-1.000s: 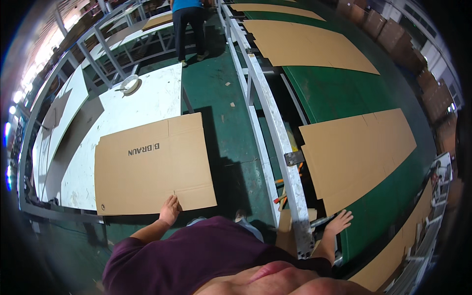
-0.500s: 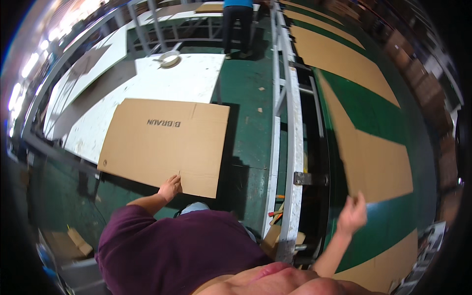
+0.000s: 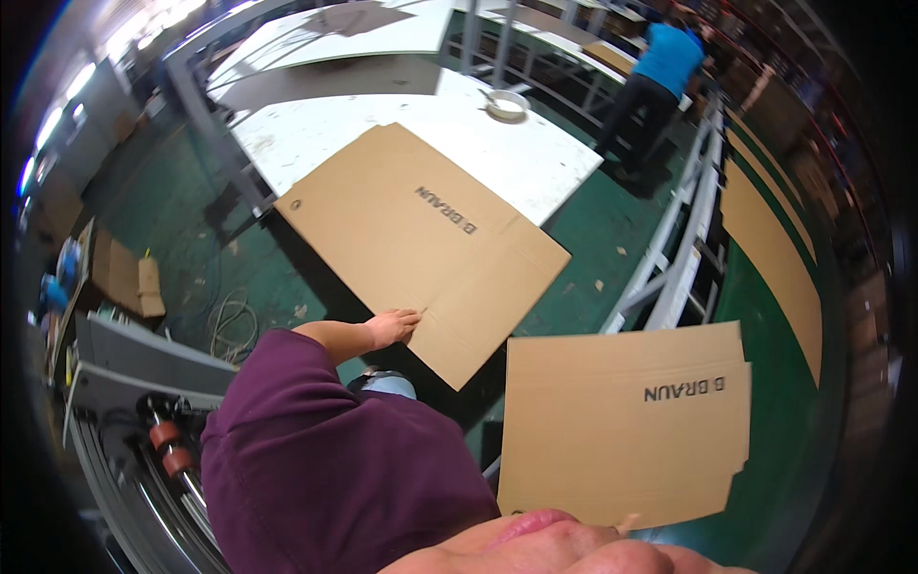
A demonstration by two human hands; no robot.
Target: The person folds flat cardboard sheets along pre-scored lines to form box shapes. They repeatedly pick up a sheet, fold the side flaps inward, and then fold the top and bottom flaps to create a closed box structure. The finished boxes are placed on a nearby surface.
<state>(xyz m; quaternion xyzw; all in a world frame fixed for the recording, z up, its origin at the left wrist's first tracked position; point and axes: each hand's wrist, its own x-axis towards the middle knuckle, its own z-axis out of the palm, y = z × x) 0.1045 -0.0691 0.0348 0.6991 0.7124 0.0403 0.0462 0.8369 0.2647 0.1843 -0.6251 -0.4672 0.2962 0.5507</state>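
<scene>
A large brown cardboard sheet lies on the white table, its near side hanging over the edge. My left hand rests at that sheet's near edge, fingers stretched out on top of the board. A second flat cardboard sheet, with dark print and a notched right side, is lifted at my right, over the metal rail and the green belt. Only a fingertip or two of my right hand shows, at the lower edge of this sheet, which it holds; the rest of the hand is hidden.
A white bowl stands on the white table. Further cardboard sheets lie on the green belt beyond the metal rail. A co-worker in a blue shirt is at the far right. Rollers of a machine stand at lower left.
My view has turned to the right. The second cardboard sheet has come off the green belt toward me, in my right hand. My left hand stays at the first sheet's near edge.
</scene>
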